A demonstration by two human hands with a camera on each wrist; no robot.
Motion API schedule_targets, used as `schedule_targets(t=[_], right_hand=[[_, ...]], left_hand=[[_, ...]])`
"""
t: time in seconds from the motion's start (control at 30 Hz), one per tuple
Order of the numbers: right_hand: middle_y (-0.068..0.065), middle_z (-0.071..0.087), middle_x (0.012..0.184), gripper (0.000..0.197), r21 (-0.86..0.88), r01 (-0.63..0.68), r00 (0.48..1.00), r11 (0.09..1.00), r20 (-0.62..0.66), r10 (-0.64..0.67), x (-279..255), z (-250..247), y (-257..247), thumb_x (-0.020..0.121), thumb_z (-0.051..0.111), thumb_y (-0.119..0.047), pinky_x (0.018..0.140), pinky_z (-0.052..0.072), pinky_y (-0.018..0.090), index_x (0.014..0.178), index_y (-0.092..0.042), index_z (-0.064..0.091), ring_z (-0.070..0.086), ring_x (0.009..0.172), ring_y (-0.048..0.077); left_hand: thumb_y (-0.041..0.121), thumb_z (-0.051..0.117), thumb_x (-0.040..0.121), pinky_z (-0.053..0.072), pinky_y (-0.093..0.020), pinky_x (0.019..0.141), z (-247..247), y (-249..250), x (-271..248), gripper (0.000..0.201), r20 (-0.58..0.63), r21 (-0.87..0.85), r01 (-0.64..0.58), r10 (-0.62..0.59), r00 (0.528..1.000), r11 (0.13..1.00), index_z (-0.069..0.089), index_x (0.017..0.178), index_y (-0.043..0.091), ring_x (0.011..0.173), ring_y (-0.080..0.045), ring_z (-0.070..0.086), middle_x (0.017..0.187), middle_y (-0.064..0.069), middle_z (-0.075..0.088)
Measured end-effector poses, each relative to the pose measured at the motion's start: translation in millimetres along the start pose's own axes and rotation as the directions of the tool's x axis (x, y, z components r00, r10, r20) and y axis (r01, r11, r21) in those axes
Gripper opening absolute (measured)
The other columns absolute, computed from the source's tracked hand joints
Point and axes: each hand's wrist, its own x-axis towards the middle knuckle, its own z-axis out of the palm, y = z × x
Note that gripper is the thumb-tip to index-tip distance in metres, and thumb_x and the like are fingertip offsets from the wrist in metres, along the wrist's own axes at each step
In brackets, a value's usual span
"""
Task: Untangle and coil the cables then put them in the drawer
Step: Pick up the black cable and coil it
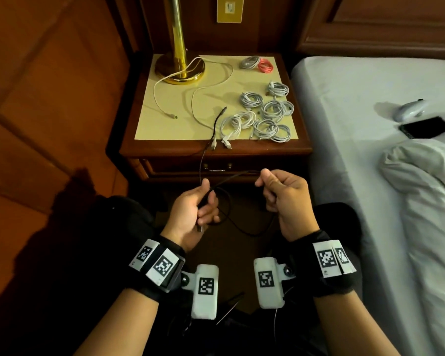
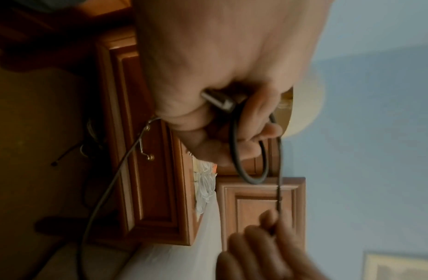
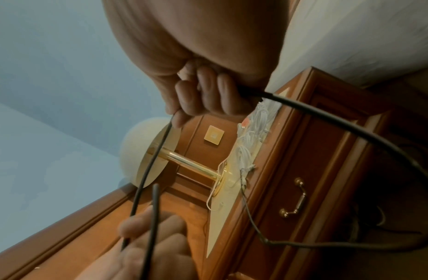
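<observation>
A thin black cable [image 1: 231,177] stretches between both hands in front of the nightstand. My left hand [image 1: 194,209] grips it with curled fingers, its plug end [image 2: 218,99] tucked in the palm and a small loop [image 2: 248,151] hanging from the fingers. My right hand [image 1: 280,194] pinches the cable [image 3: 150,164] between thumb and forefinger, and a slack loop [image 1: 252,229] hangs below both hands. The cable's far end [image 1: 220,115] still lies on the nightstand top [image 1: 170,124]. The drawer [image 1: 216,168] below it is closed, its handle [image 3: 295,199] facing me.
Several coiled white cables [image 1: 265,114] and a red coil [image 1: 265,66] lie on the right of the nightstand. A loose white cable [image 1: 195,98] trails round the brass lamp base [image 1: 180,68]. A bed [image 1: 383,150] stands to the right, a wooden wall panel [image 1: 49,98] to the left.
</observation>
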Motion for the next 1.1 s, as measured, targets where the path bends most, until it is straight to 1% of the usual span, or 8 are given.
schedule_targets(t=[0.17,0.37,0.53,0.63,0.8,0.93,1.03,1.1], right_hand=[[-0.001,0.042,0.049,0.018,-0.045,-0.125,0.992,0.991,0.025,0.126,-6,-1,15,0.091,0.063,-0.019,0.041,0.024,0.019,0.075,-0.011,0.063,0.032,0.042,0.008],[0.0,0.046,0.053,0.016,-0.085,-0.178,0.983,0.98,0.039,0.182,-11,-3,19,0.091,0.061,-0.01,0.043,0.027,0.019,0.077,-0.006,0.066,0.038,0.045,0.008],[-0.011,0.053,0.047,0.019,-0.339,-0.119,0.982,0.933,0.101,0.162,-18,14,8,0.086,0.068,-0.012,0.049,0.034,0.016,0.067,-0.012,0.069,0.044,0.046,0.001],[-0.012,0.06,0.062,0.016,-0.562,-0.004,0.951,0.827,0.253,0.177,-25,30,3,0.086,0.07,-0.018,0.057,0.039,0.016,0.069,-0.02,0.069,0.054,0.06,-0.001],[-0.012,0.058,0.054,0.014,-0.482,0.151,0.914,0.863,0.4,0.063,-34,41,-10,0.086,0.069,-0.015,0.053,0.038,0.012,0.073,-0.018,0.071,0.052,0.048,-0.003],[-0.01,0.051,0.042,0.015,-0.256,0.161,0.964,0.953,0.247,-0.096,-30,33,-11,0.085,0.069,-0.008,0.045,0.032,0.018,0.071,-0.002,0.071,0.041,0.041,0.002],[-0.007,0.053,0.041,0.018,-0.137,0.157,0.983,0.978,0.112,-0.142,-28,30,-14,0.083,0.07,-0.002,0.043,0.033,0.017,0.067,0.001,0.063,0.042,0.037,0.001],[0.0,0.059,0.046,0.021,-0.085,0.174,0.984,0.981,0.06,-0.17,-24,30,-13,0.08,0.075,-0.006,0.045,0.037,0.019,0.067,-0.001,0.059,0.049,0.041,0.006]], left_hand=[[0.039,0.04,0.1,0.035,-0.021,0.053,-1,16,0,0.043,-0.133,-0.221,-0.001,-0.029,0.991,0.975,0.048,0.063,0.017,0.034,-0.007,0.023,0.043,0.009,0.027],[0.034,0.046,0.096,0.04,-0.027,0.077,-5,45,-2,0.039,-0.34,-0.285,-0.254,0.15,0.928,0.924,0.037,0.059,0.024,0.042,-0.011,0.021,0.049,0.007,0.024],[0.035,0.046,0.1,0.046,-0.024,0.067,4,46,-1,0.045,-0.435,0.028,-0.381,0.354,0.828,0.924,0.036,0.059,0.019,0.042,-0.013,0.029,0.05,0.005,0.029],[0.037,0.043,0.101,0.048,-0.026,0.067,9,38,1,0.048,-0.362,0.37,-0.378,0.506,0.783,0.849,0.043,0.058,0.016,0.042,-0.012,0.039,0.043,0.008,0.036],[0.027,0.045,0.101,0.042,-0.007,0.067,9,24,4,0.045,-0.12,0.585,-0.343,0.497,0.86,0.735,0.06,0.062,0.009,0.054,-0.011,0.06,0.05,0.001,0.058],[0.027,0.049,0.098,0.039,-0.021,0.079,9,21,2,0.044,-0.085,0.585,-0.247,0.361,0.929,0.772,0.063,0.058,0.015,0.064,0.0,0.061,0.052,0.004,0.064],[0.033,0.045,0.098,0.041,-0.029,0.086,16,20,-8,0.047,0.002,0.549,-0.206,0.246,0.969,0.81,0.061,0.061,0.009,0.054,-0.016,0.06,0.044,-0.004,0.057],[0.04,0.045,0.095,0.045,-0.032,0.076,22,20,-13,0.049,0.028,0.518,-0.16,0.171,0.985,0.841,0.058,0.058,0.009,0.044,-0.021,0.054,0.04,-0.004,0.048]])
